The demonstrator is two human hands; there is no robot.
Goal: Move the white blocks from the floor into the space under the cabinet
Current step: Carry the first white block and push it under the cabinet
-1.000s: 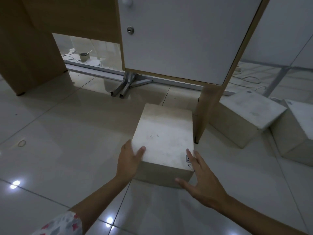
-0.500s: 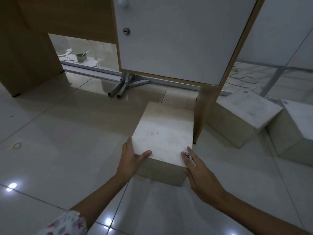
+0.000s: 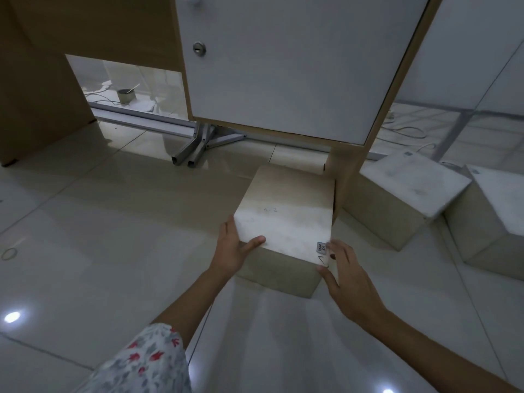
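Observation:
A white block [image 3: 286,214] lies on the tiled floor, its far end just under the front edge of the cabinet [image 3: 283,66], right beside the cabinet's wooden side panel [image 3: 346,177]. My left hand [image 3: 232,251] grips the block's near left corner, thumb on top. My right hand [image 3: 346,270] presses flat against the near right corner by a small label. Two more white blocks [image 3: 405,191] [image 3: 499,211] sit on the floor to the right of the side panel.
Metal frame legs [image 3: 198,148] and a rail lie on the floor under the cabinet, behind the block. A wooden panel [image 3: 37,80] stands at the left. A small tin [image 3: 126,95] and cables lie beyond the gap. A rubber band [image 3: 9,253] lies at far left.
The block has slid forward towards the cabinet, its far end now under the front edge. Both hands followed it, still on its near corners.

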